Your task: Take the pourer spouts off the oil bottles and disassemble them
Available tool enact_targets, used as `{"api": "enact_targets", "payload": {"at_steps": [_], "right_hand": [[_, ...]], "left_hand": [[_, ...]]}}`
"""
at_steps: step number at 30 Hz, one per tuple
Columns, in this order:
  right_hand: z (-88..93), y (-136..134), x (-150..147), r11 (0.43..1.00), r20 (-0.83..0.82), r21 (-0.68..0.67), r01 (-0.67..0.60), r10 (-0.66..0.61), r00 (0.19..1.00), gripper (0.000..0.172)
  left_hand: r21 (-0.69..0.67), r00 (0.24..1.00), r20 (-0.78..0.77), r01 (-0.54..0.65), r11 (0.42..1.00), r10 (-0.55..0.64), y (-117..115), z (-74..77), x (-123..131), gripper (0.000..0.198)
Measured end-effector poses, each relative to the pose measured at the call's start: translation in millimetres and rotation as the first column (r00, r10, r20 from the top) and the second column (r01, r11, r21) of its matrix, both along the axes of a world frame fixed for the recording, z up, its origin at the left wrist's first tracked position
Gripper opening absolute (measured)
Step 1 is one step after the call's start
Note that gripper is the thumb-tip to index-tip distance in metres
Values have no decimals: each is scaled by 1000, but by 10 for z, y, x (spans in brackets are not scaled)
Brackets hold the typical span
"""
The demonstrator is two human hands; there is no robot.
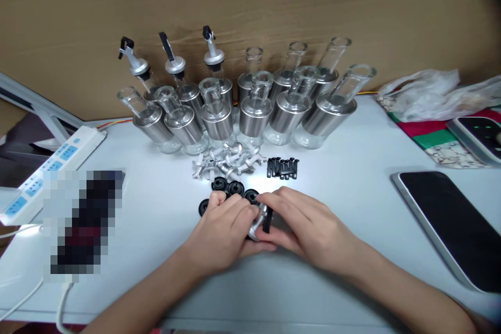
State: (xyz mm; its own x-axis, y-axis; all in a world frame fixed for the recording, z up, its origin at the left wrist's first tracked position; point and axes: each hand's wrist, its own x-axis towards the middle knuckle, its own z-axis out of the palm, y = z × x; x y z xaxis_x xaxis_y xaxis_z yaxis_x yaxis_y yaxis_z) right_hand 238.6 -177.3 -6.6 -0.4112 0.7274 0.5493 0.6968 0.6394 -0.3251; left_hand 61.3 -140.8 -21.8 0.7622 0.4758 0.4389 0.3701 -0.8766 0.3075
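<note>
Low in the middle of the head view, my left hand (229, 224) is closed around a silver pourer spout (255, 230), hiding most of it. My right hand (309, 222) pinches a black flip cap (268, 220) against that spout, between thumb and fingers. Just beyond my knuckles lie several black round stoppers (235, 188), partly covered by my left hand. Behind them is a heap of silver spout pieces (229, 159). A small pile of black caps (282, 167) lies to its right.
Two rows of glass bottles with metal sleeves (256, 115) stand at the back; three carry fitted pourers (214, 55). A power strip (50, 172) and a pixelated phone-like device (86, 224) lie left. A large phone-shaped device (454, 224) and plastic bag (426, 95) are right.
</note>
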Motion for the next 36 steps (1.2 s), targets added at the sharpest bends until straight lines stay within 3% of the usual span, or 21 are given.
{"api": "enact_targets", "payload": {"at_steps": [11, 14, 17, 20, 24, 28, 31, 36], "right_hand": [[-52, 41, 3, 996, 150, 91, -17, 3, 989, 42], [-19, 17, 20, 999, -13, -13, 30, -30, 999, 40], [46, 12, 92, 981, -190, -150, 123, -151, 970, 34], [92, 91, 256, 950, -145, -203, 236, -268, 953, 26], [55, 269, 585, 859, 33, -356, 369, -383, 923, 14], [-58, 327, 844, 695, 248, -492, 525, -466, 849, 6], [-126, 293, 905, 591, 453, -455, 665, -490, 745, 9], [-108, 258, 850, 517, 639, -316, 796, -503, 581, 25]], "left_hand": [[-82, 999, 32, 25, 996, -22, -32, 29, -11, 40], [-117, 998, 10, 63, 991, -63, -36, 29, -19, 38], [-126, 995, -5, 99, 987, -100, -19, 30, -42, 35], [-117, 999, 23, 49, 992, -47, 17, 40, -75, 37], [-67, 997, 82, -5, 998, 10, 42, 57, -95, 37], [-50, 994, 107, -4, 999, 10, 33, 67, -84, 36], [-55, 995, 100, -4, 998, 9, 33, 70, -85, 34], [-61, 996, 90, -1, 998, 7, 43, 73, -101, 32]]}}
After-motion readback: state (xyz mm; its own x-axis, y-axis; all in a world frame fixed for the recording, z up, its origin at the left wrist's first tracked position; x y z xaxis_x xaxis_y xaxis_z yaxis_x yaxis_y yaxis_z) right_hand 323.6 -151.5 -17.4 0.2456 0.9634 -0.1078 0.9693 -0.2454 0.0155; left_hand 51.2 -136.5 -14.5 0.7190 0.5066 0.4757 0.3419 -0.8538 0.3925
